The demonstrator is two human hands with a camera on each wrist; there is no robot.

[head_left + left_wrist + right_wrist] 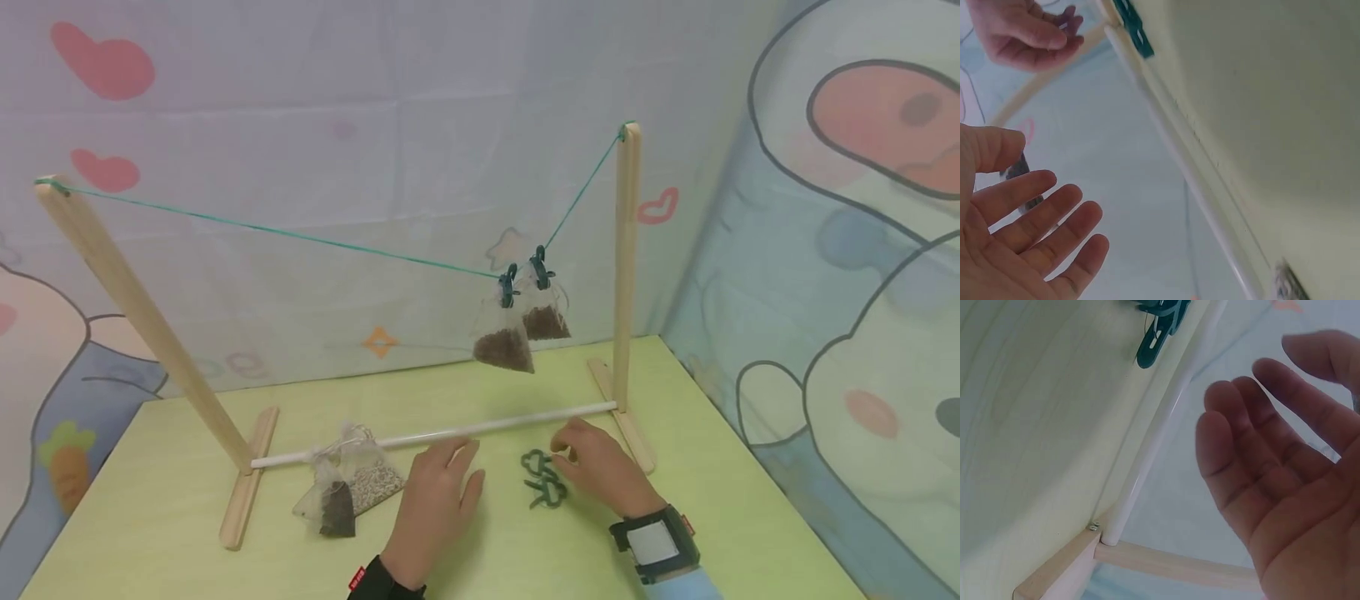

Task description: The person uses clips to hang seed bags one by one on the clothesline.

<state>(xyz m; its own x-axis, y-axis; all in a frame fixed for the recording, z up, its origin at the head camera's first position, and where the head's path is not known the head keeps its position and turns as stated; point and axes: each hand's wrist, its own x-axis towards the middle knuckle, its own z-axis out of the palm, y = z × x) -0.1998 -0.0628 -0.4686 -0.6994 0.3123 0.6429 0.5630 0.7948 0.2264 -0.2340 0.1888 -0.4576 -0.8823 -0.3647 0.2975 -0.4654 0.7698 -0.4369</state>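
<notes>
1. Lying left of my left hand point(435, 498), mesh pouches point(377, 483) rest on the table point(750, 542); I judge one lifts best by its gathered top.
2. My left hand's fingers are spread, thumb wide; it holds nothing.
3. Green clips point(546, 477) lie right of it, just beside my right hand point(606, 473); I'd pinch one alone, by its handles.
4. My right hand, loosely curved in the wrist view, is empty.
</notes>
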